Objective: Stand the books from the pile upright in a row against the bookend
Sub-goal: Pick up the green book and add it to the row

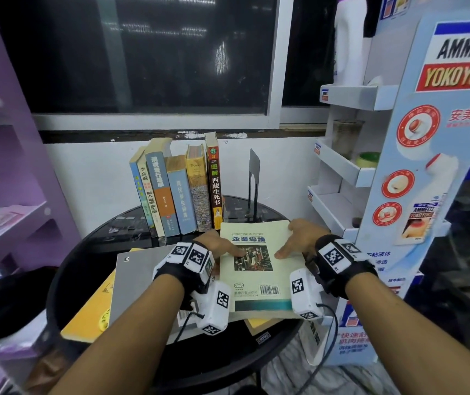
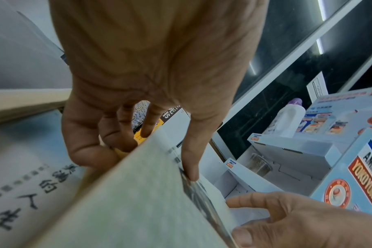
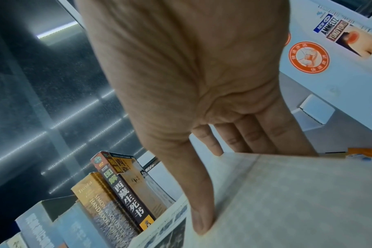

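Both hands hold a pale green book [image 1: 256,266] flat over the pile on the round black table [image 1: 65,280]. My left hand [image 1: 222,248] grips its left edge, thumb [image 2: 189,161] on the cover and fingers curled underneath. My right hand [image 1: 296,238] grips the far right corner, thumb [image 3: 202,218] on the cover and fingers over the edge. Behind it, several books [image 1: 176,189] stand in a row leaning left. The black metal bookend [image 1: 253,181] stands to their right, with a gap between. A grey book [image 1: 136,286] and a yellow book [image 1: 91,315] lie in the pile.
A purple shelf unit [image 1: 5,166] stands close on the left. A blue and white cardboard display stand [image 1: 399,166] crowds the right side, with a white bottle [image 2: 287,120] on it. A wall and dark window run behind the table.
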The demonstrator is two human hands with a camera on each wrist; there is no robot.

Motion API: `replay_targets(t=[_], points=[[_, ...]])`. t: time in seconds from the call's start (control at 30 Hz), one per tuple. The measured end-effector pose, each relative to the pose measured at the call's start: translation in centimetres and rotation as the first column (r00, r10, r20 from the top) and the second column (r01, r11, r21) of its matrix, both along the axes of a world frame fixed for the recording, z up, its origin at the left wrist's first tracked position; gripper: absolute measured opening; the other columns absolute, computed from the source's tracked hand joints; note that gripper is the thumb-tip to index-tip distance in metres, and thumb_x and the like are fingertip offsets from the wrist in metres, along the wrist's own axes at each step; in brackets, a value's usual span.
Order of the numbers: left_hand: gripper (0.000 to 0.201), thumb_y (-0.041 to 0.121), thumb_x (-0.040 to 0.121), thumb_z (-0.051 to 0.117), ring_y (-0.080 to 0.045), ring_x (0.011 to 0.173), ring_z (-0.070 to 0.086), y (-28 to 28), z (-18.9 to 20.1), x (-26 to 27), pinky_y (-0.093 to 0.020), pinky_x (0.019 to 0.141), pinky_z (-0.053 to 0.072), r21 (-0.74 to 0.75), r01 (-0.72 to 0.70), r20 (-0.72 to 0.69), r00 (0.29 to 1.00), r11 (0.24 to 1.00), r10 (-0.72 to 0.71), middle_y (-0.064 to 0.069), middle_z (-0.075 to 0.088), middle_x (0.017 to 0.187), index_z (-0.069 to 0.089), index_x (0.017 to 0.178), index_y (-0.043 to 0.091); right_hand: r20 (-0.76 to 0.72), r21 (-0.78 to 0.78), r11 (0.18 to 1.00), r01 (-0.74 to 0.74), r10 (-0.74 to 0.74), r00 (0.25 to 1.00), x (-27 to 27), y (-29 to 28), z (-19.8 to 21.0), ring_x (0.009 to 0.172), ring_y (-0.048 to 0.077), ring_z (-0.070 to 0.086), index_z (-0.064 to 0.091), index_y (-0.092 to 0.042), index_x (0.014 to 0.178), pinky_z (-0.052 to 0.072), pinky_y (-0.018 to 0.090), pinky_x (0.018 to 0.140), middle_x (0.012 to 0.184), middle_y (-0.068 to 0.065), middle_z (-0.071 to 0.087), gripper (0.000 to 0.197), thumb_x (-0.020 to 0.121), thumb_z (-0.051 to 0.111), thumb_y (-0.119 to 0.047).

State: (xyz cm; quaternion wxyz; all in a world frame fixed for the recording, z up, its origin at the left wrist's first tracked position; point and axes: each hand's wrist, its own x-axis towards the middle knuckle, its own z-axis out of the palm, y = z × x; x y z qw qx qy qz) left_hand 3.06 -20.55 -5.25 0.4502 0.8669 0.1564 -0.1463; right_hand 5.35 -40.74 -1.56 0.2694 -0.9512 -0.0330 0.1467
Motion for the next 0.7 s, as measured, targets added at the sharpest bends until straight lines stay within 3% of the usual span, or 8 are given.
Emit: replay_targets(t=[0.17, 0.33, 0.5, 0.7], points=[[0.046, 0.029, 0.071, 0.081, -0.025, 0.090, 0.069, 0.2, 0.8, -0.2, -0.041, 0.085, 0.056, -0.083, -0.010, 0.040, 0.999, 0.996, 0.013, -0.007, 0.072, 0.100, 0.065, 0.110, 0.012, 0.068, 0.050, 0.998, 0.027, -0.030, 0.997, 0.5, 0.2, 0.2, 0.122, 0.029, 0.050, 0.044, -0.007, 0.135, 0.044, 0.038, 0.100, 0.135, 0.011, 0.053, 0.074, 0.073, 0.083, -0.010], [0.046, 0.021, 0.075, 0.079, -0.027, 0.103, 0.064, 0.1, 2.2, -0.1, -0.043, 0.094, 0.051, -0.124, -0.028, 0.145, 0.988, 0.992, 0.046, -0.007, 0.068, 0.114, 0.062, 0.117, 0.012, 0.169, 0.143, 0.988, 0.060, -0.084, 0.982, 1.1, 0.5, 1.2, 0.121, 0.030, 0.050, 0.037, -0.014, 0.139, 0.046, 0.039, 0.098, 0.135, 0.010, 0.051, 0.084, 0.069, 0.085, -0.013], [0.043, 0.009, 0.082, 0.071, -0.026, 0.104, 0.062, 0.1, 3.4, 0.7, -0.038, 0.086, 0.051, -0.158, -0.071, 0.275, 0.955, 0.985, 0.113, -0.006, 0.065, 0.119, 0.057, 0.123, 0.010, 0.285, 0.249, 0.963, 0.100, -0.171, 0.943, 1.5, 0.8, 2.6, 0.112, 0.033, 0.056, 0.034, -0.013, 0.137, 0.052, 0.048, 0.092, 0.125, 0.014, 0.055, 0.086, 0.068, 0.086, -0.020], [0.046, -0.001, 0.078, 0.072, -0.025, 0.108, 0.060, 0.6, 4.2, 1.0, -0.045, 0.097, 0.048, -0.215, -0.055, 0.435, 0.889, 0.975, 0.146, -0.005, 0.065, 0.119, 0.053, 0.118, 0.010, 0.383, 0.352, 0.934, 0.053, -0.196, 0.903, 1.6, 0.7, 4.2, 0.105, 0.033, 0.061, 0.036, -0.017, 0.137, 0.055, 0.052, 0.085, 0.117, 0.011, 0.059, 0.087, 0.066, 0.086, -0.021]])
